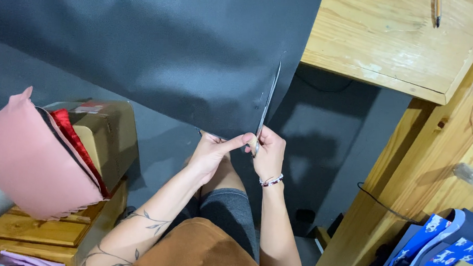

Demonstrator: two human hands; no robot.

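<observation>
Here, near the middle of the frame, the right hand (269, 153) is closed around the handles of a pair of scissors (266, 110), whose long blades point up and run along the right edge of a big black sheet (160, 48). That sheet fills the upper left and centre of the frame and hangs down over the edge of a wooden table (392, 44) at the upper right. The left hand (209, 156) sits just beside the right one, fingers curled on the lower edge of the sheet and the forefinger stretched out toward the scissor handles (whether it actually touches them I cannot tell). A beaded bracelet (272, 180) circles the right wrist.

At the left of the frame a pink piece of cloth (27, 160) with a scalloped edge lies over a red piece (74, 140), both leaning against a brown box (109, 137) that rests on a wooden shelf (42, 231). In the lower right corner there is blue patterned fabric (446, 252). A pen (437, 11) lies on the table at the top right.
</observation>
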